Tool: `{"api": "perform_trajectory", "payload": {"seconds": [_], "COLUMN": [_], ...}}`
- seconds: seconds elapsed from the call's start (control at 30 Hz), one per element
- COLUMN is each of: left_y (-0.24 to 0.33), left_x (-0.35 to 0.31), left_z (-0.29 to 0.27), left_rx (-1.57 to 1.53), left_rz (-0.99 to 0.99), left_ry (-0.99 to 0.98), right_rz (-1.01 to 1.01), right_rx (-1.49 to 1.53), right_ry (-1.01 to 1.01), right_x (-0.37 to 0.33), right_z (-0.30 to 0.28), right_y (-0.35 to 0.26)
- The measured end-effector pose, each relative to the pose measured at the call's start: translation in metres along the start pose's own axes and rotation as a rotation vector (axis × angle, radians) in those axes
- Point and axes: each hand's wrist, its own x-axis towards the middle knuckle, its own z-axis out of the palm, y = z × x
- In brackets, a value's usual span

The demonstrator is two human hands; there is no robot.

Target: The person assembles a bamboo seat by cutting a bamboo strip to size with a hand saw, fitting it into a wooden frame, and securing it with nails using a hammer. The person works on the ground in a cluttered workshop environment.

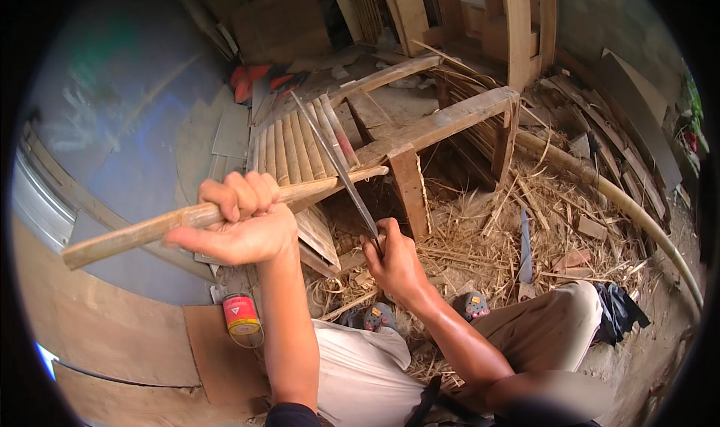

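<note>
Tan in colour, the bamboo stick (142, 234) is extending from the person's left toward the wooden frame (457, 119), its far end slanting slightly upward in the view. The left hand (241, 215) is gripping it near mid-length; the fingers are curling closed around it and the thumb is lying extended along its lower side. The right hand (395, 262) is closing firmly around the grip end of the long knife (330, 151), and the fingers are hiding most of the handle. The blade is pointing up and away, crossing the stick near its far end; whether the edge is touching, this angle is not showing clearly.

Beyond the stick, bamboo slats (289, 148) are lying side by side, next to the frame. Loose shavings (480, 254) are covering the ground below. A red-and-yellow can (241, 316) is standing beside the left forearm. A long curved pole (622, 202) is running along the right side, and a black bag (621, 313) is lying beside the person's right knee.
</note>
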Motion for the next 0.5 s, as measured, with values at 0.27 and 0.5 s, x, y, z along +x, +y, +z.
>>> {"api": "perform_trajectory", "payload": {"seconds": [0.27,0.5], "left_y": [0.029,0.025], "left_x": [0.001,-0.004], "left_z": [-0.009,-0.01], "left_rx": [-0.252,-0.117], "left_rz": [0.047,0.074], "left_ry": [-0.27,-0.12], "right_rz": [-0.147,-0.126], "right_rx": [0.041,0.009], "right_ry": [0.088,0.052], "right_x": [-0.001,-0.011], "right_z": [-0.001,0.001], "right_y": [-0.006,-0.02]}}
